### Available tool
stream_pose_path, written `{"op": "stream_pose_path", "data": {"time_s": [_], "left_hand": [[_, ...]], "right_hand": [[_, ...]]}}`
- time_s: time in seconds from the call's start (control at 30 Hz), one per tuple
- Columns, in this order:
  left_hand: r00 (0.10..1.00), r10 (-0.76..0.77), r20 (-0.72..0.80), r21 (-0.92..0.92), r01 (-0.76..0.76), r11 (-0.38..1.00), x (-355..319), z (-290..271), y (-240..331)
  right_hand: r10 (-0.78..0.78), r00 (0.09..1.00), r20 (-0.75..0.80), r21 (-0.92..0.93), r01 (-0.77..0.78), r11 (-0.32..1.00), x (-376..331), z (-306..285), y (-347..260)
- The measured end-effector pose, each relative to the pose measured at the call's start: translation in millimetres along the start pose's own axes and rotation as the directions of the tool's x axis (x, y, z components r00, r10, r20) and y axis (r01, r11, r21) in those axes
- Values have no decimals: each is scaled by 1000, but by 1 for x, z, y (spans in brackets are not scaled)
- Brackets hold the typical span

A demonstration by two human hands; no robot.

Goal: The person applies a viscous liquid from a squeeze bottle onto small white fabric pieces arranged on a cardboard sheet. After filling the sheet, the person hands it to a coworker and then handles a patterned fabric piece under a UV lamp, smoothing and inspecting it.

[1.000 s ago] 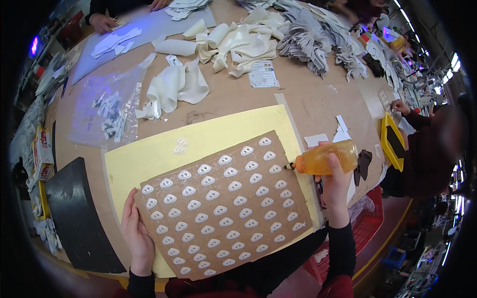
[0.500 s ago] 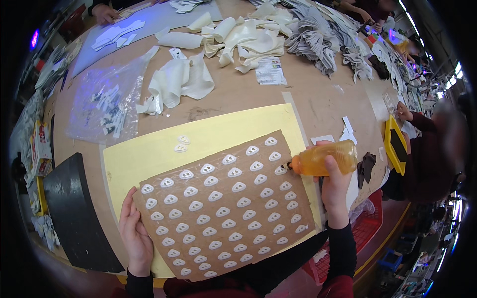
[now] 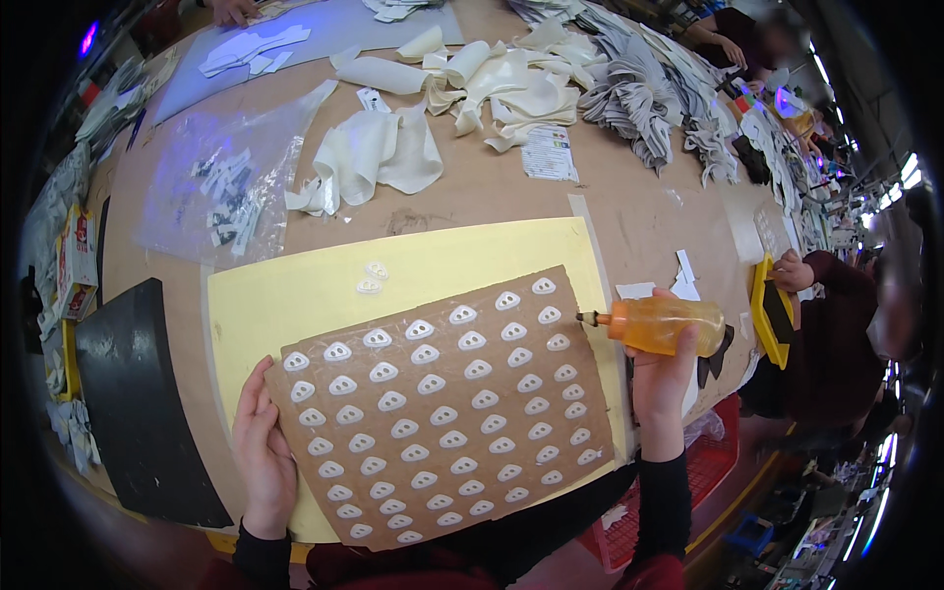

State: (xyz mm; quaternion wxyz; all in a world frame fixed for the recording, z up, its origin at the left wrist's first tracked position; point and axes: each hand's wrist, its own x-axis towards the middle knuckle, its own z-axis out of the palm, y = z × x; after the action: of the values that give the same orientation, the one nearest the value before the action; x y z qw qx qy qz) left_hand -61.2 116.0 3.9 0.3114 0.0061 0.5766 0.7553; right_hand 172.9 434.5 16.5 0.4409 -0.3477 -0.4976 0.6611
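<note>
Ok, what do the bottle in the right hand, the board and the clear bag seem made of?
Bottle: probably plastic, translucent and glossy; light shows through its amber body.
Board: likely cardboard, brown and mostly matte, uneven-edged, glinting in places.
Bag: seemingly thin plastic film, shiny and wrinkled, with pale pieces visible through it.

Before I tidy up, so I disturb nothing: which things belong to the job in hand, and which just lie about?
Seemingly in use:
brown board, left hand at edge
white pieces on it
amber bottle, in right hand

Seemingly lying about:
plastic bag
black panel
cream sheets
</note>
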Motion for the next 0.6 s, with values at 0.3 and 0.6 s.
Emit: {"op": "stream_pose_path", "data": {"time_s": [0.3,0.6], "left_hand": [[1000,-7,11,-7,7,1000,0,-1,-1],[999,-6,46,-6,6,1000,1,-3,-1]], "right_hand": [[29,984,176,708,-147,691,4,-34,-29],[-209,956,204,-253,257,933,-16,-12,-9]]}}
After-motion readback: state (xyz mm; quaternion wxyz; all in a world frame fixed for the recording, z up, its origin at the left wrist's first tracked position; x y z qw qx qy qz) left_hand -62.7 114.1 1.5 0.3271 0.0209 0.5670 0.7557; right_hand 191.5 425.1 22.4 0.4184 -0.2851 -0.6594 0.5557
